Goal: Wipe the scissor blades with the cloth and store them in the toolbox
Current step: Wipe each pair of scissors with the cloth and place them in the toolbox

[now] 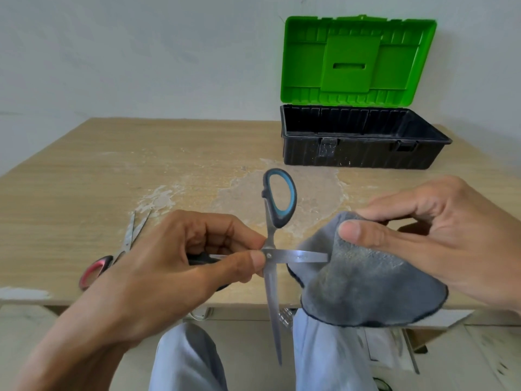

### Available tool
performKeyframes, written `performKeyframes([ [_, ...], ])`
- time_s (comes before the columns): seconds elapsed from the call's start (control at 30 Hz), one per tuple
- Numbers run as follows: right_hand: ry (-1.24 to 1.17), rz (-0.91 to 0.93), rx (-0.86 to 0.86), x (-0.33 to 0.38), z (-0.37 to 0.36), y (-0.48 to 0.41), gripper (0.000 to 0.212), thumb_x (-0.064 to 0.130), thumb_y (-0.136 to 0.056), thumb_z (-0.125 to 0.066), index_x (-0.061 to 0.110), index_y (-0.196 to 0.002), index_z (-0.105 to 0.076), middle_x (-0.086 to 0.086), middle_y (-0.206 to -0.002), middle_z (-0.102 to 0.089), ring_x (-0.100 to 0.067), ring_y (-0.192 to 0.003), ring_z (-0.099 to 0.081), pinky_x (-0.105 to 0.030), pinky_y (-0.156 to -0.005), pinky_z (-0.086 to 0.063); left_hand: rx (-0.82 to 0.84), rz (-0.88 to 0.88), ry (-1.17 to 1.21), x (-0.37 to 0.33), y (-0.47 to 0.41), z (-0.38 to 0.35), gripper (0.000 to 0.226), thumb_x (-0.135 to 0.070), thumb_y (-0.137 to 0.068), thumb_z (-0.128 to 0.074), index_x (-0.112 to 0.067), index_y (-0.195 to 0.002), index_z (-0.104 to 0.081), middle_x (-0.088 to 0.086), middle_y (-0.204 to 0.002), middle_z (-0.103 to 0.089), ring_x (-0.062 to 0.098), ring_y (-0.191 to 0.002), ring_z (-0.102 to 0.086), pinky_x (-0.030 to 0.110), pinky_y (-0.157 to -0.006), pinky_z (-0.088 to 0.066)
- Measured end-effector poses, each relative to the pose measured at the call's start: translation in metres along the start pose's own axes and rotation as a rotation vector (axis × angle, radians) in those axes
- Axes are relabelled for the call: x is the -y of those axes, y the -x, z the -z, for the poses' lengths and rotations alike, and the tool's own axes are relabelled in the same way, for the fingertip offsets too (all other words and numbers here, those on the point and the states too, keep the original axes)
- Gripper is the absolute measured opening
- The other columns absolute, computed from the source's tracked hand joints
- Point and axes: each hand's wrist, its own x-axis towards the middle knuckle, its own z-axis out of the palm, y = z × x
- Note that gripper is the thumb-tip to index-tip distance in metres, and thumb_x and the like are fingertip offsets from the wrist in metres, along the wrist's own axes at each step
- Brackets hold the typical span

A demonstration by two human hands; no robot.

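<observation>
Left hand (174,266) pinches the opened scissors (271,241) at the pivot. Right hand (423,238) pinches the cloth (366,289), which covers one blade tip. Toolbox (361,153) open on desk (84,170).

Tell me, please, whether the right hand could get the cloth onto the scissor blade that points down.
Probably yes: the right hand pinches the cloth just beside that blade, which hangs bare, and the left hand holds the scissors wide open.

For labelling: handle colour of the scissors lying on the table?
Red with black trim: the lying scissors, left side, head view.
</observation>
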Motion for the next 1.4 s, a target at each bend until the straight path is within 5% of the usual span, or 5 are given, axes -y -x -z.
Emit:
performKeyframes([
  [0.4,0.013,-0.061,0.189,0.013,-0.013,-0.003,0.031,0.063,-0.092,-0.053,0.05,-0.103,-0.08,0.019,-0.102,-0.08,-0.005,-0.093,-0.077,-0.036,-0.088,-0.061,-0.037,-0.011,-0.007,-0.006,0.004,0.002,0.007,-0.027,-0.075,-0.075,-0.023,-0.078,-0.079,0.001,-0.071,-0.075,0.005,-0.065,-0.069,0.007,-0.058,-0.047],
  [0.63,-0.033,0.1,-0.097,0.014,-0.016,-0.001,0.017,0.044,-0.083,-0.069,0.04,-0.089,-0.085,0.03,-0.087,-0.078,0.01,-0.078,-0.075,-0.004,-0.067,-0.053,0.025,-0.042,-0.008,-0.01,-0.001,-0.008,0.008,-0.025,-0.08,-0.074,-0.019,-0.081,-0.079,-0.002,-0.073,-0.076,0.004,-0.07,-0.07,0.007,-0.062,-0.049],
  [0.8,-0.068,0.002,0.15,0.019,-0.02,-0.002,0.032,0.053,-0.091,-0.059,0.043,-0.113,-0.08,0.028,-0.108,-0.077,0.007,-0.105,-0.072,-0.023,-0.091,-0.057,-0.048,-0.069,0.014,-0.012,-0.001,-0.006,0.009,-0.03,-0.075,-0.074,-0.023,-0.08,-0.079,-0.005,-0.068,-0.074,0.002,-0.065,-0.069,0.005,-0.058,-0.046],
  [0.97,-0.091,0.01,0.104,0.012,-0.026,-0.004,0.032,0.061,-0.094,-0.064,0.034,-0.095,-0.082,-0.006,-0.08,-0.078,-0.033,-0.072,-0.072,-0.052,-0.066,-0.057,-0.034,-0.064,0.021,-0.009,0.0,-0.006,0.007,-0.028,-0.076,-0.078,-0.023,-0.079,-0.079,-0.005,-0.065,-0.072,0.001,-0.062,-0.067,0.005,-0.056,-0.045],
  [1.4,-0.321,-0.03,0.043,0.001,-0.013,-0.002,0.019,0.034,-0.084,-0.07,0.024,-0.086,-0.086,0.001,-0.084,-0.083,-0.017,-0.077,-0.081,-0.017,-0.068,-0.059,-0.052,-0.068,0.015,0.004,-0.001,0.007,0.021,-0.044,-0.07,-0.073,-0.028,-0.084,-0.079,0.0,-0.071,-0.073,0.006,-0.07,-0.068,0.012,-0.065,-0.051],
])
